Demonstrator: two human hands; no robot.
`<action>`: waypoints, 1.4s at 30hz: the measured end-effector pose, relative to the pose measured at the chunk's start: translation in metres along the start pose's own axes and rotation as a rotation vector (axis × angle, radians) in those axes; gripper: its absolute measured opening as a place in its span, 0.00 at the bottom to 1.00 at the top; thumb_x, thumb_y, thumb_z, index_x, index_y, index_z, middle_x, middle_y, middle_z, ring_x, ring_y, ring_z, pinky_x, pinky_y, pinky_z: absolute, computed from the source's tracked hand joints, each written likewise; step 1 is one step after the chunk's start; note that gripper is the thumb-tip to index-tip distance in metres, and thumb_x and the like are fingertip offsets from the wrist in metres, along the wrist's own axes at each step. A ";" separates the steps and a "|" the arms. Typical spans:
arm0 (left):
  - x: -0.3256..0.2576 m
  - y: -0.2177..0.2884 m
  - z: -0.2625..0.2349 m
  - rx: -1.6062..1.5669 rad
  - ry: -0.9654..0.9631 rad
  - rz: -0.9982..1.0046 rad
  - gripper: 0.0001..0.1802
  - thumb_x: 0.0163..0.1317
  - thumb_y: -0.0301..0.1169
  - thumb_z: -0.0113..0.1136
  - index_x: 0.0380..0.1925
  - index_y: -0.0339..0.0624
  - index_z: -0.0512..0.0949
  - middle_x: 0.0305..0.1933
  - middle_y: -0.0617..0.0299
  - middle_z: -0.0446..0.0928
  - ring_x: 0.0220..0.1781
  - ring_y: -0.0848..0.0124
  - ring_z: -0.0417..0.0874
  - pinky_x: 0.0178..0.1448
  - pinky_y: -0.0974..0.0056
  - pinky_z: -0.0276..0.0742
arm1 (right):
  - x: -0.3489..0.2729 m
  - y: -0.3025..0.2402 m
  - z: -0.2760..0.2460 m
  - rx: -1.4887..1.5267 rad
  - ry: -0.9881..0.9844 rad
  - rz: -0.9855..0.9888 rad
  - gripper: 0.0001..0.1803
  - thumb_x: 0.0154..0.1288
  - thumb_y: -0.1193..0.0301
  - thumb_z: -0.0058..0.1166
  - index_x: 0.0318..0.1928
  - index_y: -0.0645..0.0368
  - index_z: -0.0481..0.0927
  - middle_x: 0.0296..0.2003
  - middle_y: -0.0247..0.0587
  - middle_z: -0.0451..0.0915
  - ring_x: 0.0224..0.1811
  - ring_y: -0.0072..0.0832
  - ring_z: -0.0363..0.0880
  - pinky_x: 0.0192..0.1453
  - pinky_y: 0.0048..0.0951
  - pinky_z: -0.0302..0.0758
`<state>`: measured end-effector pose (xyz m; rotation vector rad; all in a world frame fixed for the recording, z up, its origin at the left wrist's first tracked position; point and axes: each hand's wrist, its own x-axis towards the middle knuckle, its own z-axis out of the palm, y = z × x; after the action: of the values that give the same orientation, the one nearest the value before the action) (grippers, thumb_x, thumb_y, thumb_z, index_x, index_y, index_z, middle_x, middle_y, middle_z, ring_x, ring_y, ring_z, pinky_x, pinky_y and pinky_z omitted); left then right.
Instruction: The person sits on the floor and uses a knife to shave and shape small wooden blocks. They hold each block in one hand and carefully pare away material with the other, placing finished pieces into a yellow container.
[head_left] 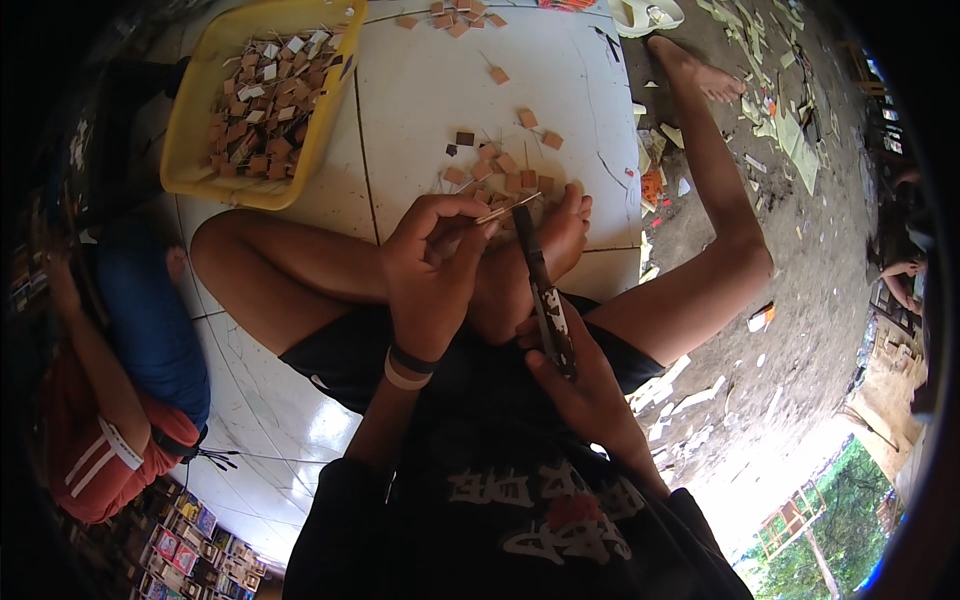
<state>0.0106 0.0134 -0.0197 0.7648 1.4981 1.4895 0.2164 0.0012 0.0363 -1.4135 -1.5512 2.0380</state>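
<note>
My left hand (432,265) pinches a small flat tan piece (492,215) between thumb and fingers. A thin pale pin (526,201) sticks out from it to the right. My right hand (580,375) is closed around a long dark tool (535,260) with a worn, chipped black-and-white handle. Its narrow far end lies right by the pin; whether they touch I cannot tell. Just beyond my hands lies a loose group of small square brown tiles (508,163), some with thin pins. Past my left knee, a yellow plastic tub (327,150) holds many similar tiles.
My crossed leg and bare foot (565,235) lie close under my hands. More tiles (458,15) are at the far edge of the white tiled floor (410,100). Scraps litter the dirt ground (740,330) on the right. Another person (120,400) sits at the left.
</note>
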 end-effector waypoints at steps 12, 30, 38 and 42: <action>0.000 -0.002 -0.001 0.003 -0.052 0.063 0.11 0.69 0.14 0.66 0.49 0.32 0.81 0.50 0.58 0.85 0.54 0.74 0.86 0.61 0.69 0.83 | 0.000 -0.004 0.002 -0.030 0.037 -0.004 0.34 0.78 0.77 0.57 0.79 0.61 0.59 0.50 0.47 0.80 0.54 0.32 0.80 0.62 0.34 0.75; -0.011 0.004 0.008 0.230 0.054 0.308 0.11 0.68 0.12 0.64 0.48 0.31 0.86 0.49 0.52 0.89 0.51 0.65 0.91 0.59 0.66 0.87 | 0.012 0.017 0.023 -0.649 0.349 -0.218 0.40 0.65 0.86 0.54 0.77 0.63 0.61 0.51 0.61 0.76 0.54 0.60 0.79 0.56 0.55 0.78; -0.001 0.008 0.000 0.252 0.005 0.295 0.13 0.71 0.19 0.67 0.54 0.30 0.84 0.50 0.54 0.89 0.53 0.70 0.89 0.58 0.67 0.85 | 0.014 0.017 0.010 -0.535 0.263 -0.255 0.42 0.67 0.85 0.56 0.80 0.64 0.57 0.57 0.62 0.76 0.60 0.61 0.78 0.63 0.53 0.76; 0.000 0.015 -0.010 -0.012 -0.016 -0.031 0.17 0.73 0.21 0.65 0.60 0.27 0.82 0.54 0.53 0.88 0.55 0.71 0.88 0.61 0.67 0.84 | 0.010 0.018 -0.006 -0.316 0.186 -0.251 0.42 0.71 0.82 0.57 0.82 0.64 0.55 0.66 0.64 0.73 0.69 0.61 0.74 0.72 0.48 0.71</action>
<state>-0.0007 0.0107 -0.0058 0.7419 1.4817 1.4647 0.2227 0.0040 0.0162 -1.3783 -1.9164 1.5243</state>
